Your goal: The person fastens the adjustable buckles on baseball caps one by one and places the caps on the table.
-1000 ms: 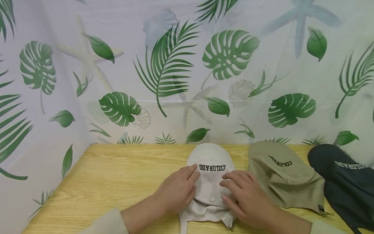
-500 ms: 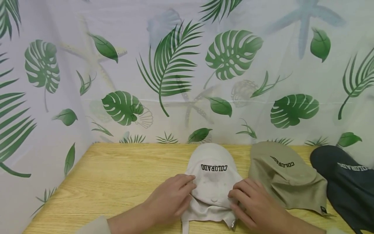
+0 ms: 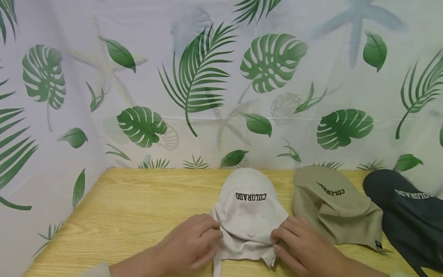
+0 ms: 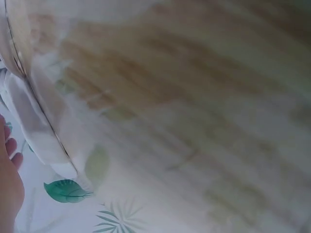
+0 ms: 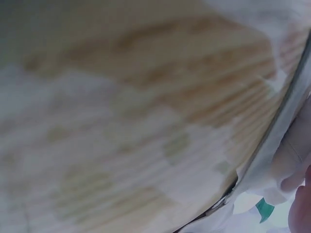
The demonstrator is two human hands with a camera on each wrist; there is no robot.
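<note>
A white cap (image 3: 252, 217) with black "COLORADO" lettering lies on the wooden table (image 3: 149, 204), its brim toward the back wall and its lettering upside down to me. My left hand (image 3: 188, 244) pinches the cloth at its left edge with curled fingers. At the right edge, my right hand (image 3: 304, 246) likewise pinches the fabric. Both thumbs are partly hidden. In the left wrist view, part of my left hand (image 4: 9, 189) shows beside pale cloth (image 4: 36, 121). A sliver of my right hand (image 5: 301, 208) appears in the right wrist view.
To the right of the white cap lies a khaki cap (image 3: 335, 211) with the same lettering. Beyond it is a dark navy cap (image 3: 405, 215), cut off by the frame edge. A leaf-patterned white cloth (image 3: 207, 96) stands behind the table.
Both hands have moved from the top of the white cap outward and down to its side edges. The cap's sides now spread wider. The other caps stay put.
</note>
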